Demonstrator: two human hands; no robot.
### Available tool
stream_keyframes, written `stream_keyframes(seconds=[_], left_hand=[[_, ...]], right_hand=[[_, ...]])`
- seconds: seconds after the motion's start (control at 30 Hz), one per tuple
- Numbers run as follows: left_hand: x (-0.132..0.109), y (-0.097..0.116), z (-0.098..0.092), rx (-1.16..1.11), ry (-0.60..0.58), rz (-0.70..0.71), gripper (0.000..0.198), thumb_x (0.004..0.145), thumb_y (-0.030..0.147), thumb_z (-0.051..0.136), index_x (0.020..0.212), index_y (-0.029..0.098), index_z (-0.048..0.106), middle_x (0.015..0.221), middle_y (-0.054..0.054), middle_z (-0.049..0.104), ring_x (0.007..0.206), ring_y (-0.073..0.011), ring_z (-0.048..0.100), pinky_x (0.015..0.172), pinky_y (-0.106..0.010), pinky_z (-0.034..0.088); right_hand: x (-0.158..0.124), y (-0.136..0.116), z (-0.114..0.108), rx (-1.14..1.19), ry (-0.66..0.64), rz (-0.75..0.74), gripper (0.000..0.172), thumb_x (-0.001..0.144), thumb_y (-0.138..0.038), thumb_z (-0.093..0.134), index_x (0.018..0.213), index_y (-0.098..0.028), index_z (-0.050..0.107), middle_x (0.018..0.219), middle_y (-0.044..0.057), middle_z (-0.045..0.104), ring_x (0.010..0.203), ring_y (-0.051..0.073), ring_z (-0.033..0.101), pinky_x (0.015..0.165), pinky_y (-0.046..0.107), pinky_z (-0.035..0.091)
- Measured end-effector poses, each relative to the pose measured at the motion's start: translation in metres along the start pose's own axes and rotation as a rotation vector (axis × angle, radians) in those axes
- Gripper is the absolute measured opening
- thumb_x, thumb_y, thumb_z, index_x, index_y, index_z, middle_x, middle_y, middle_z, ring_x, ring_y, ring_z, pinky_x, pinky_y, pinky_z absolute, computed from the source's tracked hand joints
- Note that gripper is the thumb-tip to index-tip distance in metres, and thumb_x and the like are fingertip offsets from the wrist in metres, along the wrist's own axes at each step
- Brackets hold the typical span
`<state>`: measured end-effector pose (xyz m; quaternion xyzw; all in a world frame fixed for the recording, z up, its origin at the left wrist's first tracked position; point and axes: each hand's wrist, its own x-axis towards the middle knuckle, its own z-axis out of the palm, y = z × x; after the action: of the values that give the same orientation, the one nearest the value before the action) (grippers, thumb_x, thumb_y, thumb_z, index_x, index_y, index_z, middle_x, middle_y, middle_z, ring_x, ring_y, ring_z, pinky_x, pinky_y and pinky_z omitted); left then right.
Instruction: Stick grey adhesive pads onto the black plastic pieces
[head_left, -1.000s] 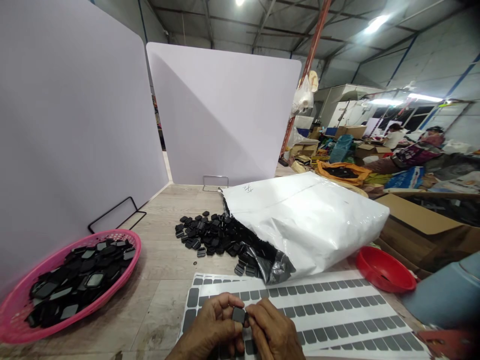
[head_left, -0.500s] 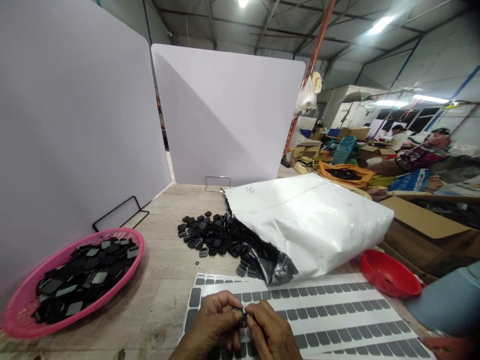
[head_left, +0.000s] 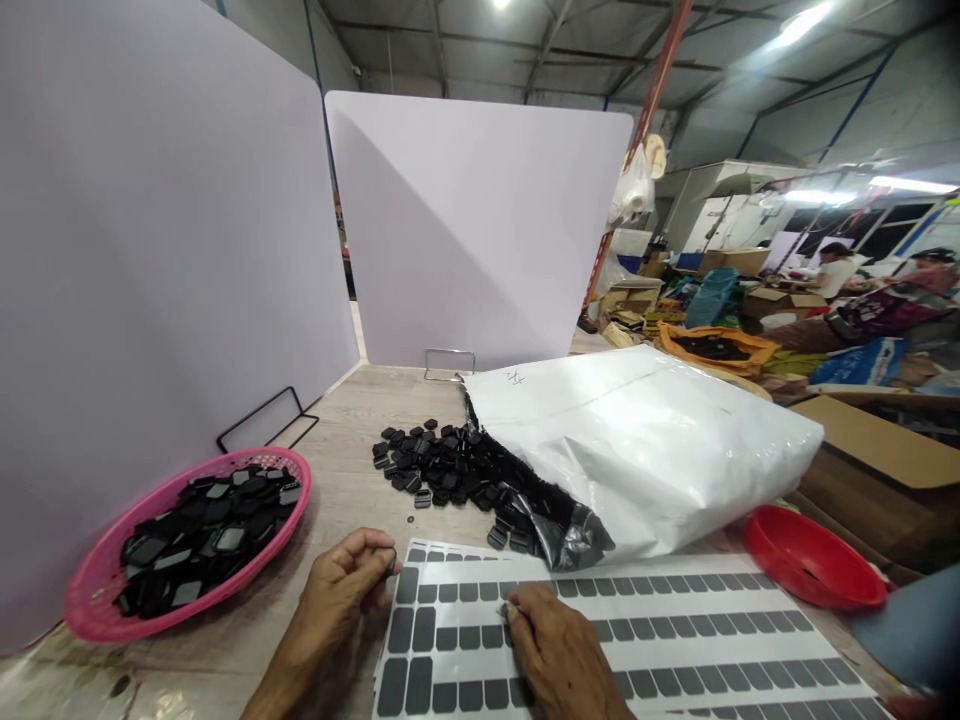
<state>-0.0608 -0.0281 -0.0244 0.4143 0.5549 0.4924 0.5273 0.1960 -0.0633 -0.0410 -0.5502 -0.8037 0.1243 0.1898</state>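
Observation:
My left hand (head_left: 341,585) is over the table just left of the sticker sheets, pinching a small black plastic piece (head_left: 390,563) between thumb and fingers. Over the top sheet of grey stickers (head_left: 645,602), my right hand (head_left: 559,650) is closed in a pinch. A tiny dark bit shows at its fingertips, too small to name. Beyond the hands lies a heap of black plastic pieces (head_left: 431,460), spilling from the torn mouth of a large white plastic bag (head_left: 645,450). To the left, a pink basket (head_left: 296,515) holds many black pieces, some with a grey face.
White partition boards (head_left: 480,230) on wire stands border the table at the left and back. A red bowl (head_left: 814,560) sits at the right beside a cardboard box (head_left: 877,440). Farther right are cluttered sacks and two people.
My hands have come apart. The left moved leftward off the sheets with the black piece; the right stays over the sheet, slightly rightward. The view has shifted a little left.

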Motion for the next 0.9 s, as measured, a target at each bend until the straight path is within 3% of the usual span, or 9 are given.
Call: stream_keyframes(seconds=[0.1,0.17,0.27,0.37,0.53,0.67,0.73,0.83,0.9], left_hand=[[-0.001,-0.015,-0.006,-0.040,-0.103,-0.095,0.038,0.069,0.047,0.072,0.084,0.018,0.054,0.066,0.001,0.064,0.042,-0.0071,0.044,0.043,-0.018,0.028],[-0.007,-0.022,-0.003,-0.013,-0.231,-0.115,0.031,0.074,0.045,0.067,0.083,0.018,0.054,0.065,0.003,0.060,0.046,-0.0079,0.043,0.045,-0.019,0.029],[-0.021,-0.016,-0.003,0.262,-0.438,-0.040,0.016,0.082,0.034,0.057,0.083,0.018,0.059,0.066,0.004,0.055,0.059,-0.0109,0.046,0.054,-0.020,0.034],[-0.031,-0.003,-0.008,0.547,-0.568,0.034,0.014,0.086,0.028,0.051,0.081,0.019,0.062,0.075,0.002,0.059,0.073,-0.0150,0.051,0.065,-0.022,0.037],[-0.039,0.007,-0.007,0.647,-0.594,0.044,0.018,0.087,0.030,0.047,0.078,0.020,0.060,0.075,0.002,0.058,0.073,-0.0163,0.050,0.065,-0.022,0.036],[-0.043,0.008,-0.003,0.676,-0.582,0.044,0.023,0.087,0.035,0.048,0.078,0.021,0.063,0.074,0.002,0.060,0.071,-0.0159,0.050,0.064,-0.021,0.036],[-0.045,0.007,-0.004,0.677,-0.561,0.051,0.023,0.087,0.036,0.049,0.079,0.022,0.065,0.077,0.002,0.062,0.072,-0.0163,0.051,0.066,-0.021,0.038],[-0.046,0.001,-0.008,0.658,-0.525,0.071,0.022,0.086,0.037,0.051,0.081,0.024,0.068,0.080,0.001,0.065,0.076,-0.0182,0.054,0.071,-0.022,0.041],[-0.046,-0.004,-0.009,0.623,-0.509,0.084,0.018,0.083,0.037,0.055,0.082,0.027,0.070,0.082,0.000,0.067,0.078,-0.0193,0.056,0.073,-0.023,0.042]], right_hand=[[0.007,-0.015,0.003,-0.022,-0.042,-0.012,0.016,0.093,-0.014,0.037,0.088,-0.023,0.048,0.082,0.003,0.064,0.070,0.019,0.064,0.061,0.028,0.043],[0.014,-0.024,0.008,-0.061,-0.050,0.004,0.015,0.091,-0.012,0.039,0.086,-0.024,0.047,0.079,0.001,0.063,0.067,0.018,0.064,0.058,0.028,0.040],[0.021,-0.036,0.019,-0.111,-0.047,-0.023,0.016,0.088,-0.009,0.042,0.087,-0.024,0.049,0.083,0.001,0.064,0.069,0.019,0.064,0.061,0.029,0.041],[0.025,-0.045,0.030,-0.164,-0.032,-0.080,0.020,0.085,-0.007,0.045,0.096,-0.023,0.052,0.092,0.004,0.064,0.077,0.022,0.065,0.066,0.033,0.045],[0.030,-0.063,0.041,-0.255,-0.010,-0.031,0.017,0.078,-0.008,0.053,0.088,-0.021,0.056,0.084,0.005,0.066,0.069,0.022,0.065,0.059,0.033,0.048],[0.029,-0.061,0.047,-0.250,0.062,-0.047,0.016,0.075,-0.008,0.056,0.083,-0.022,0.056,0.079,0.003,0.066,0.063,0.020,0.063,0.055,0.030,0.047],[0.024,-0.054,0.055,-0.237,0.151,-0.127,0.018,0.076,-0.009,0.056,0.089,-0.021,0.056,0.083,0.004,0.068,0.066,0.020,0.063,0.057,0.030,0.047],[0.018,-0.045,0.068,-0.268,0.362,-0.305,0.030,0.082,-0.013,0.053,0.112,-0.017,0.053,0.104,0.011,0.068,0.085,0.023,0.065,0.071,0.033,0.048],[0.018,-0.045,0.071,-0.277,0.372,-0.283,0.030,0.084,-0.015,0.052,0.114,-0.016,0.052,0.106,0.012,0.067,0.086,0.024,0.065,0.072,0.035,0.048]])
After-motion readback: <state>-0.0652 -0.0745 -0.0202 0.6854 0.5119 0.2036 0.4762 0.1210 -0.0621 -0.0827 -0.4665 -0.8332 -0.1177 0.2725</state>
